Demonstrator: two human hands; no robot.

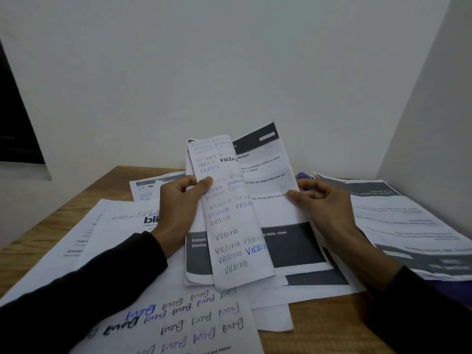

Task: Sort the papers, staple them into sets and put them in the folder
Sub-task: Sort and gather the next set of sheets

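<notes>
Left hand (pixel 178 203) pinches a folded handwritten sheet (pixel 232 213) upright. Right hand (pixel 319 200) grips the printed page (pixel 270 180) behind it. Loose papers (pixel 178 320) cover the near table (pixel 319 325).

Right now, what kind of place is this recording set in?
Probably a home or small office desk pushed into a room corner. A wooden table meets plain white walls, it is strewn with printed sheets, and a dark window sits at the left.
</notes>
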